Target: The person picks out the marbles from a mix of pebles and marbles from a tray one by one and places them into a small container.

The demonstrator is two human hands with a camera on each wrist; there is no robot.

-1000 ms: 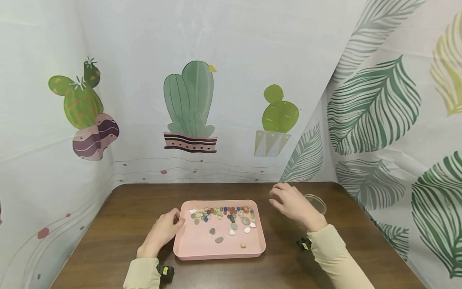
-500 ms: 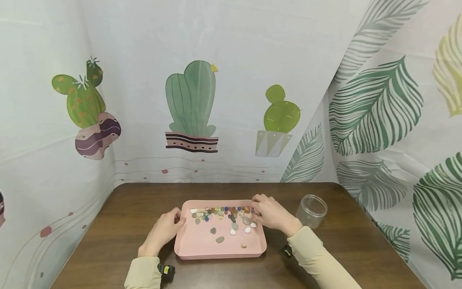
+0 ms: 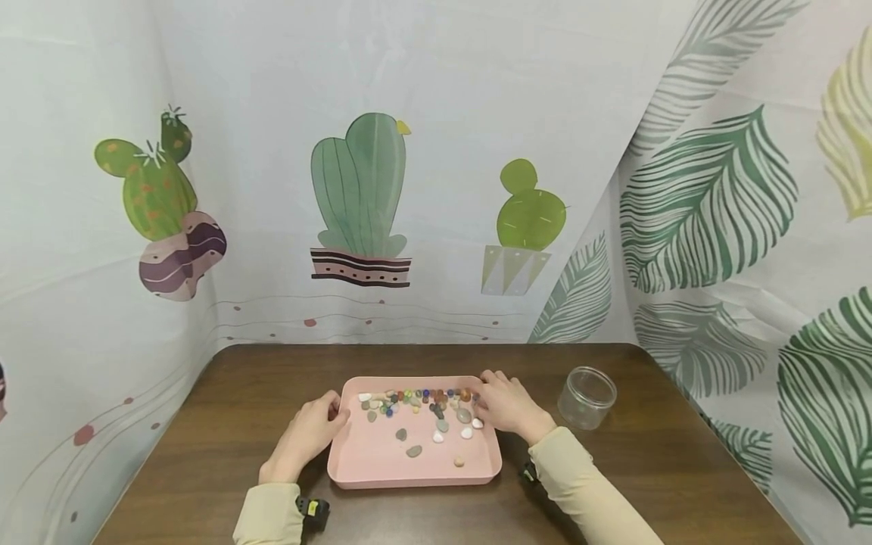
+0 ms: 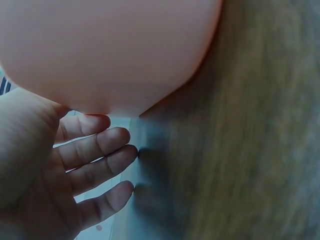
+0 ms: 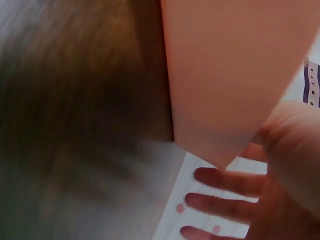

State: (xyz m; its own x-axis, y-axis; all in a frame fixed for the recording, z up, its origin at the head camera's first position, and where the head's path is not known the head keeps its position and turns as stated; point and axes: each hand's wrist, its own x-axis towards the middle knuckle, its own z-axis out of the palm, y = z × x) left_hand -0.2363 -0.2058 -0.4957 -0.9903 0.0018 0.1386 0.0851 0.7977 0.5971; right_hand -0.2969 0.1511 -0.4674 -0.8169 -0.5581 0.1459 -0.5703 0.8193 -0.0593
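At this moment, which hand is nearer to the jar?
Right. The right hand is near the jar, not touching; the left hand is farther away, across the tray.

White hangings (image 3: pixel 463 76) printed with 3 potted cacti (image 3: pixel 364 189) and striped leaves (image 3: pixel 708 204) rise behind a brown wooden table (image 3: pixel 225 424).

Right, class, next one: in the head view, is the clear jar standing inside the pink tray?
No, the clear jar stands on the table, to the right of the pink tray.
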